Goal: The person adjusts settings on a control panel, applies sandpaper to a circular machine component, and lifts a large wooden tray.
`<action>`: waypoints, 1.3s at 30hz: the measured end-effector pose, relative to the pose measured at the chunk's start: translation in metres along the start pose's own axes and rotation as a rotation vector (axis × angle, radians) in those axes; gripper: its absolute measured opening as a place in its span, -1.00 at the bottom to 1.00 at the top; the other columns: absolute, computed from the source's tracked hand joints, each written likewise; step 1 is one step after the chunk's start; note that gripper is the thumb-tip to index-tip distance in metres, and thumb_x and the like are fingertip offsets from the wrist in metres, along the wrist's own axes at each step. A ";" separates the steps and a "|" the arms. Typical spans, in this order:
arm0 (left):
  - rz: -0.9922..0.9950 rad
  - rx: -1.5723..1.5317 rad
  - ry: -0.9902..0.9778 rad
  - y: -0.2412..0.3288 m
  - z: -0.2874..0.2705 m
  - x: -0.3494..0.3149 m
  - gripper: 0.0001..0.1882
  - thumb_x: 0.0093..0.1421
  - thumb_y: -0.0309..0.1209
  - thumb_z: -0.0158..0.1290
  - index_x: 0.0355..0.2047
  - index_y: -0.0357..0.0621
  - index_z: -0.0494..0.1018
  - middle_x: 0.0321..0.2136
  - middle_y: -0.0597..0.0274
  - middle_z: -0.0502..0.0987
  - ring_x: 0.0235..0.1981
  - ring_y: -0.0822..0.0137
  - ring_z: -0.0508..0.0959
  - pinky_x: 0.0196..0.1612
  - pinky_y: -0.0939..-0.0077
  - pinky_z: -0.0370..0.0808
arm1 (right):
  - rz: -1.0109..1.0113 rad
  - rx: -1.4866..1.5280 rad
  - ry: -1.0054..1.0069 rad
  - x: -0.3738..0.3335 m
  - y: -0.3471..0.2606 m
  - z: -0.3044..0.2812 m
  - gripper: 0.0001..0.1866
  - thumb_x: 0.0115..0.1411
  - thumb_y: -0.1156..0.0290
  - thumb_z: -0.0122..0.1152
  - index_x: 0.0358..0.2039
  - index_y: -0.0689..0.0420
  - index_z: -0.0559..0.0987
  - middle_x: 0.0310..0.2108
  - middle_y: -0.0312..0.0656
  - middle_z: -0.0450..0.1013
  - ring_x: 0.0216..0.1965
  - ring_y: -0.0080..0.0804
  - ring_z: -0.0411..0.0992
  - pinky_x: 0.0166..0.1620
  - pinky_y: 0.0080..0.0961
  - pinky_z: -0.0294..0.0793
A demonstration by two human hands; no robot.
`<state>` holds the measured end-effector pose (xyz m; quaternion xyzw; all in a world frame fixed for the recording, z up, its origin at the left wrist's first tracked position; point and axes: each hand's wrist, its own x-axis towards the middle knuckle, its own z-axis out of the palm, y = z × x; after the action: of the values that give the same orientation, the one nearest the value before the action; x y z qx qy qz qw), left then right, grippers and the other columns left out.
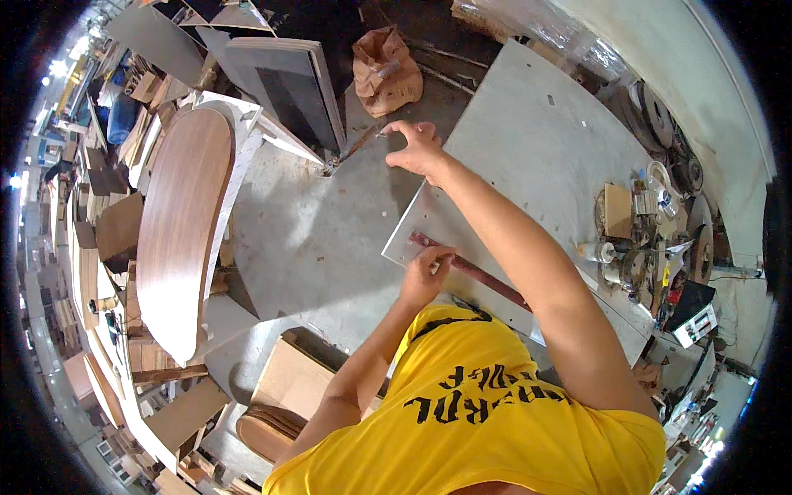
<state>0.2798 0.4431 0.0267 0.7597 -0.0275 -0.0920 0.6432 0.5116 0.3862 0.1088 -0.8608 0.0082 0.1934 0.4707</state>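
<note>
My left hand (427, 276) is close to my body at the near left corner of a grey-white tabletop (536, 140). Its fingers are curled together; what they hold, if anything, is hidden. Beside and partly behind those fingers, a dark red bar (493, 285) runs along the near part of the tabletop. Stretched farther out is my right hand (417, 151), past the table's left edge and above the floor. Its thumb and forefinger curve apart with a gap between them, and I make out nothing held there.
On the left stands a long rounded wood-grain panel (186, 223). A crumpled brown paper bag (386, 74) and leaning grey boards (289, 82) are at the back. Spools and tools (639, 256) crowd the table's right side. Near my left arm are cardboard (293, 367) and oval wooden pieces (268, 431).
</note>
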 end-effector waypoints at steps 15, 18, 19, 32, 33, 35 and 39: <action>-0.069 -0.273 0.431 -0.017 -0.090 0.059 -0.74 0.31 -0.46 0.00 -0.04 -0.30 0.48 -0.15 0.12 0.57 -0.19 0.28 0.53 -0.11 0.35 0.50 | -0.110 0.117 0.103 0.015 -0.029 0.005 -0.82 -0.11 0.33 0.38 -0.41 -0.01 0.69 -0.14 -0.08 0.40 -0.09 -0.16 0.36 -0.06 -0.17 0.42; 0.009 -0.198 0.530 0.000 -0.110 0.084 -0.61 0.35 -0.30 0.05 0.07 -0.33 0.45 -0.09 0.07 0.57 -0.16 0.25 0.54 -0.10 0.40 0.49 | -0.006 -0.011 0.081 0.018 -0.041 0.018 -0.80 -0.12 0.30 0.33 -0.39 -0.08 0.70 0.29 0.10 0.13 0.26 0.12 0.11 0.13 0.05 0.26; 0.053 -0.166 0.540 0.015 -0.100 0.093 -0.59 0.36 -0.29 0.06 0.10 -0.33 0.43 -0.06 0.05 0.56 -0.13 0.24 0.55 -0.08 0.39 0.50 | -0.041 -0.048 0.139 0.017 -0.033 0.023 -0.79 -0.10 0.26 0.31 -0.39 -0.05 0.70 0.29 0.13 0.10 0.27 0.18 0.06 0.12 0.14 0.23; 0.265 0.217 0.585 0.053 -0.109 0.157 -0.66 0.33 -0.28 0.12 -0.06 -0.30 0.60 -0.08 0.04 0.64 -0.12 0.24 0.65 -0.07 0.39 0.58 | 0.041 0.179 -0.137 -0.003 -0.035 -0.026 -0.19 0.19 -0.24 0.09 -0.07 0.41 0.59 0.08 0.21 0.45 0.15 0.18 0.38 0.20 0.02 0.32; 0.230 0.270 0.594 0.055 -0.111 0.159 -0.67 0.33 -0.27 0.12 -0.07 -0.29 0.60 -0.09 0.05 0.64 -0.13 0.24 0.66 -0.07 0.39 0.58 | 0.031 0.158 -0.148 -0.012 -0.041 -0.035 -0.19 0.20 -0.26 0.09 -0.06 0.40 0.58 0.05 0.19 0.48 0.11 0.16 0.42 0.17 -0.01 0.35; 0.149 0.474 0.633 0.054 -0.114 0.162 -0.67 0.31 -0.27 0.14 -0.08 -0.28 0.61 -0.13 0.06 0.66 -0.16 0.25 0.66 -0.11 0.38 0.59 | 0.025 0.247 -0.168 -0.010 -0.036 -0.028 -0.21 0.24 -0.27 0.04 -0.08 0.35 0.61 0.04 0.15 0.50 0.10 0.06 0.45 0.14 -0.05 0.39; -0.036 0.195 0.671 0.028 -0.131 0.169 -0.71 0.27 -0.34 0.17 -0.14 -0.34 0.60 -0.24 0.05 0.67 -0.24 0.25 0.65 -0.14 0.38 0.61 | -0.295 0.526 0.192 -0.003 -0.028 -0.014 -0.60 0.33 0.04 0.06 -0.35 0.11 0.66 -0.41 -0.13 0.54 -0.27 -0.35 0.44 -0.12 -0.20 0.41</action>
<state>0.4705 0.5387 0.0568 0.8060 0.1900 0.1546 0.5389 0.5185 0.3894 0.1391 -0.7157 -0.0226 0.0321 0.6973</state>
